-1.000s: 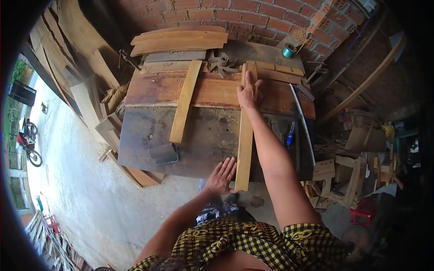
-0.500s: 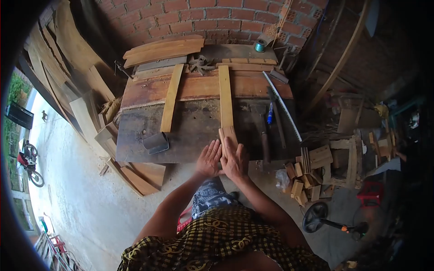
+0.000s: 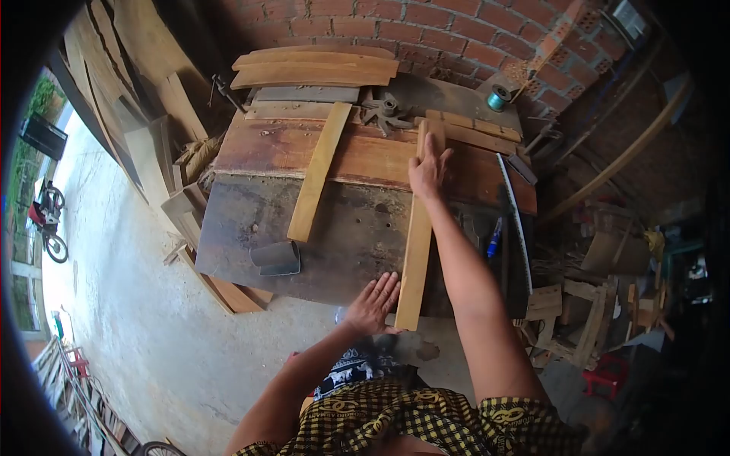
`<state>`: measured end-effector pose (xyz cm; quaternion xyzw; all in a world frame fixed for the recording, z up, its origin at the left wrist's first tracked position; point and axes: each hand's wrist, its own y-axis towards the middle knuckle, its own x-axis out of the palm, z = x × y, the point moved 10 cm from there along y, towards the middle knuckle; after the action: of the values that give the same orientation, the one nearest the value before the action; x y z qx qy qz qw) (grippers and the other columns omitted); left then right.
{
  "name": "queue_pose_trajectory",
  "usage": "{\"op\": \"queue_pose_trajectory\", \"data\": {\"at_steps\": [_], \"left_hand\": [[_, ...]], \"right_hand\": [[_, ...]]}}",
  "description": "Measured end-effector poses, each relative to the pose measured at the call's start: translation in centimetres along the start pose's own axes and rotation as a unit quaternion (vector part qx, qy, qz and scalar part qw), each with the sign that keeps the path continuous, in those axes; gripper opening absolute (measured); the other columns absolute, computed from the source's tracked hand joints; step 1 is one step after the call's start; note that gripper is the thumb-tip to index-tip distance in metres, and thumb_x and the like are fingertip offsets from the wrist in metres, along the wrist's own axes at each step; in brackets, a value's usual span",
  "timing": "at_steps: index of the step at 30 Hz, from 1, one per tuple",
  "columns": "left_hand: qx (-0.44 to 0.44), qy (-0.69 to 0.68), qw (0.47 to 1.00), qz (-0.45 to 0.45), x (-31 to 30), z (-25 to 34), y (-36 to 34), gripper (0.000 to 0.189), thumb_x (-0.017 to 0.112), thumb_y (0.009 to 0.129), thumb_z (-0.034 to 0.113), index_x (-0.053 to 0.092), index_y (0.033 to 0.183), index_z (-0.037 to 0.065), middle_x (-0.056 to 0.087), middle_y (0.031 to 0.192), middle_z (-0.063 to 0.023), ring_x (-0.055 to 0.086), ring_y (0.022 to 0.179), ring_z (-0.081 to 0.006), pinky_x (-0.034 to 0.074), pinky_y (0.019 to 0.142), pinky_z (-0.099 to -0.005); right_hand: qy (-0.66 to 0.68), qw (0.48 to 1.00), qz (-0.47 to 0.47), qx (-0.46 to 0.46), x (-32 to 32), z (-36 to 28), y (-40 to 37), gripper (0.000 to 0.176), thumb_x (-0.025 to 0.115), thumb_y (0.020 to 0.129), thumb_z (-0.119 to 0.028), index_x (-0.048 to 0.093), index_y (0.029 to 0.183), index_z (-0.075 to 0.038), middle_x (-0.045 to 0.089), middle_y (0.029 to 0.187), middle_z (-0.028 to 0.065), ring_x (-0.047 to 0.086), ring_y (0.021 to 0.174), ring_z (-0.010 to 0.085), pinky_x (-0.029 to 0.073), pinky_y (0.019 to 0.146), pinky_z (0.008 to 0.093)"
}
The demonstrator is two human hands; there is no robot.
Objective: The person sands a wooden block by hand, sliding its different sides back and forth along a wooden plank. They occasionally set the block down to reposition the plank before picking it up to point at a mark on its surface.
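My right hand (image 3: 429, 169) is over the far part of a long wooden strip (image 3: 415, 262). Its fingers lie along a small brownish wooden block (image 3: 433, 131) that rests on the strip; the block's underside is hidden. My left hand (image 3: 372, 304) lies flat at the workbench's front edge, fingers extended, beside the strip's near end. Its thumb reaches toward that end, which sticks out past the edge. A second wooden strip (image 3: 320, 173) lies on the bench to the left, above a curved dark metal piece (image 3: 277, 259).
The workbench (image 3: 228, 220) also bears a metal star-shaped part (image 3: 387, 114), a teal spool (image 3: 499, 98), a blue marker (image 3: 495, 237) and a long pale saw-like blade (image 3: 515, 220). Stacked boards (image 3: 315, 72) lie at the back. Planks (image 3: 152, 144) lean left; wood scraps (image 3: 582, 319) sit right.
My right hand has moved with the block from the strip's near end to its far end. The left hand stays by the near end. The view has shifted and turned.
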<state>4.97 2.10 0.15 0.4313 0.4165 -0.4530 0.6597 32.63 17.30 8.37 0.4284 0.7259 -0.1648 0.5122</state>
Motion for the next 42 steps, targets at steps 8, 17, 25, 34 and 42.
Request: {"op": "queue_pose_trajectory", "data": {"at_steps": [8, 17, 25, 34, 42], "left_hand": [[0.004, -0.055, 0.998, -0.013, -0.1, 0.0, -0.2, 0.108, 0.040, 0.082, 0.080, 0.026, 0.152, 0.000, 0.024, 0.159, -0.0185, 0.021, 0.149, -0.0314, 0.014, 0.120, -0.0434], [-0.003, -0.009, 1.000, 0.003, -0.3, 0.4, 0.3, 0.083, 0.053, 0.084, 0.055, 0.037, 0.148, 0.004, 0.035, 0.154, -0.0194, 0.029, 0.146, -0.0336, 0.022, 0.118, -0.0452], [0.002, -0.026, 0.999, -0.020, -0.3, 0.2, 0.4, 0.107, 0.048, 0.076, 0.080, 0.031, 0.151, 0.005, 0.028, 0.157, -0.0188, 0.024, 0.148, -0.0337, 0.020, 0.118, -0.0448], [-0.003, 0.007, 0.998, -0.067, 0.5, -0.1, 0.3, 0.111, 0.042, 0.078, 0.084, 0.030, 0.150, 0.001, 0.027, 0.158, -0.0183, 0.024, 0.148, -0.0303, 0.017, 0.119, -0.0427], [0.001, -0.034, 0.999, -0.026, 0.1, 0.1, 0.1, 0.109, 0.041, 0.080, 0.081, 0.027, 0.151, -0.001, 0.024, 0.159, -0.0194, 0.021, 0.149, -0.0314, 0.017, 0.120, -0.0441]], "right_hand": [[0.033, 0.999, 0.031, 0.007, 1.0, 1.3, -2.6, 0.071, 0.061, 0.084, -0.027, 0.033, 0.149, -0.024, 0.042, 0.124, 0.0277, 0.055, 0.108, 0.0493, 0.047, 0.088, 0.0561], [-0.006, 0.992, -0.044, -0.118, -6.5, 2.6, -30.5, 0.071, 0.064, 0.083, -0.028, 0.036, 0.149, -0.021, 0.046, 0.112, 0.0234, 0.054, 0.101, 0.0408, 0.047, 0.082, 0.0493], [0.006, 0.997, -0.022, -0.073, -5.0, 2.4, -23.4, 0.070, 0.065, 0.083, -0.025, 0.039, 0.148, -0.019, 0.048, 0.109, 0.0246, 0.056, 0.097, 0.0424, 0.049, 0.082, 0.0501], [0.041, 0.999, -0.010, 0.021, 1.1, 1.3, -0.7, 0.075, 0.060, 0.086, -0.027, 0.028, 0.153, -0.026, 0.032, 0.144, 0.0372, 0.054, 0.115, 0.0530, 0.049, 0.092, 0.0550], [0.053, 0.998, -0.019, 0.031, 1.4, 0.8, -0.2, 0.072, 0.056, 0.089, -0.030, 0.026, 0.154, -0.027, 0.026, 0.148, 0.0379, 0.052, 0.119, 0.0530, 0.045, 0.096, 0.0574]]}}
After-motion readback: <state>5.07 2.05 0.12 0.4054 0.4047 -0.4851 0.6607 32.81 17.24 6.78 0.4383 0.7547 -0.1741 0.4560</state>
